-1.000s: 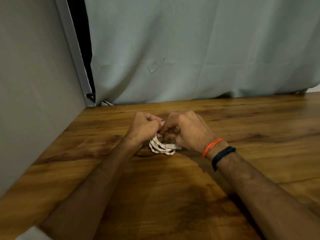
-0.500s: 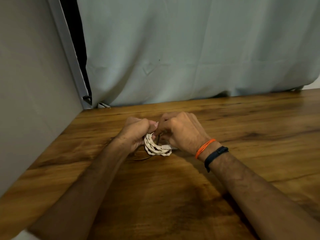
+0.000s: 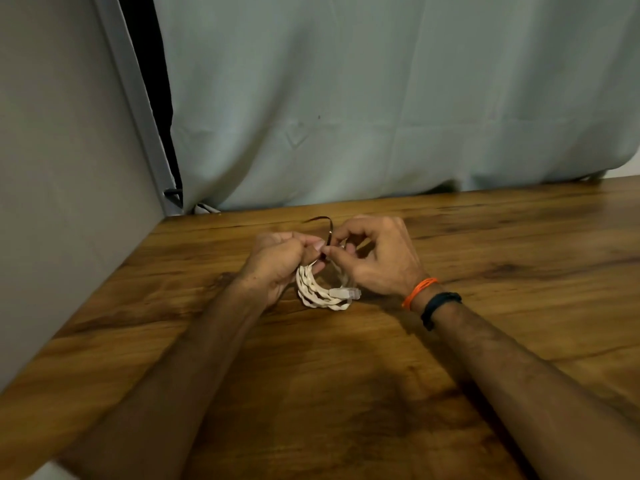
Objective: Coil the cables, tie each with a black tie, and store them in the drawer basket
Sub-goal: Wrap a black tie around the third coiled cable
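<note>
Head view: gripping white coiled cable (image 3: 320, 291) at top edge with left hand (image 3: 277, 259), fingers curled round loops, holding coil upright just above wooden table (image 3: 485, 341). Pinching black tie (image 3: 327, 233) with right hand (image 3: 375, 259) at coil's top, thumb and forefinger closing on strip; free end arching up toward curtain (image 3: 381, 116). Clear plug (image 3: 346, 292) sticking out at coil's lower right. Judging cable light, springy, prone to unwinding; tie thin, bendy. Best hold: across bundled loops beside tie.

Wooden table (image 3: 381, 393), white coiled cable (image 3: 320, 296) resting on it
</note>
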